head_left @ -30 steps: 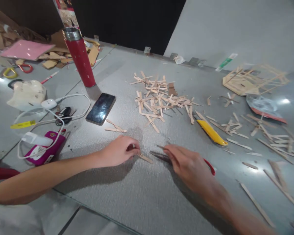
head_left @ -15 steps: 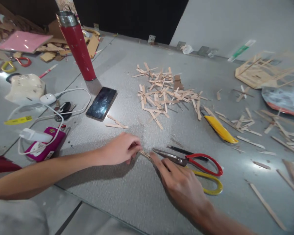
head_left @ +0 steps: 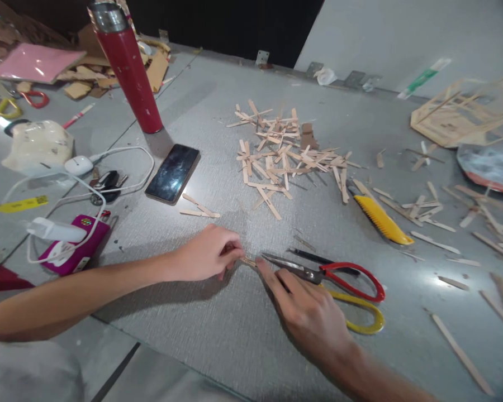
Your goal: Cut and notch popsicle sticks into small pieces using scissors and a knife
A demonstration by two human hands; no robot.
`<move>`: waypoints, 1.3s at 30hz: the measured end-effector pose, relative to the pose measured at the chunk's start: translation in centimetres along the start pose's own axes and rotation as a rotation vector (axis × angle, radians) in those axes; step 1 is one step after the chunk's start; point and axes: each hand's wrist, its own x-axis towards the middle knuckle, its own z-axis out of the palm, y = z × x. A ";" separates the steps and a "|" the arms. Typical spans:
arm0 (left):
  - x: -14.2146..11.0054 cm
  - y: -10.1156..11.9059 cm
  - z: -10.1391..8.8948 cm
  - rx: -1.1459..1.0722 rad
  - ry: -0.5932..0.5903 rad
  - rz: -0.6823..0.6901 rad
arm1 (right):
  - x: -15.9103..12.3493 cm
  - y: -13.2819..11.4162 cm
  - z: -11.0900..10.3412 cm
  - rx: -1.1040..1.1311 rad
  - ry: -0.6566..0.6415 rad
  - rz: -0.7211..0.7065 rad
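Between my two hands is a short, thin wooden stick (head_left: 248, 261), low over the grey table. My left hand (head_left: 212, 254) pinches its left end between thumb and fingers. The fingertips of my right hand (head_left: 305, 307) are at its right end, and the thumb is hidden beneath. Scissors (head_left: 314, 273) with one red and one yellow handle lie partly under my right hand, blades pointing left. A dark, pen-like tool (head_left: 314, 257) lies just behind them. Farther back spreads a pile of cut wooden sticks (head_left: 280, 159).
A phone (head_left: 172, 173) lies behind my left arm, near a red bottle (head_left: 128, 72). At left are a purple power block (head_left: 73, 245), a white cable and keys (head_left: 109, 186). A yellow cutter (head_left: 381, 218), loose sticks and a wooden frame (head_left: 452, 114) are at right.
My hands and the stick keep nearly the same pose. The view has shifted slightly, so the bottle sits higher and things on the right sit a little farther right.
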 end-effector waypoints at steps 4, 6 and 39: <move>0.0 0.0 0.0 0.006 0.003 0.007 | 0.0 -0.1 0.1 0.018 0.003 -0.012; 0.0 0.0 0.0 0.011 0.004 0.014 | -0.1 -0.1 0.1 0.023 0.000 -0.014; 0.2 -0.4 0.0 -0.072 -0.035 -0.016 | 1.6 -1.5 -1.1 -0.290 -0.105 -0.079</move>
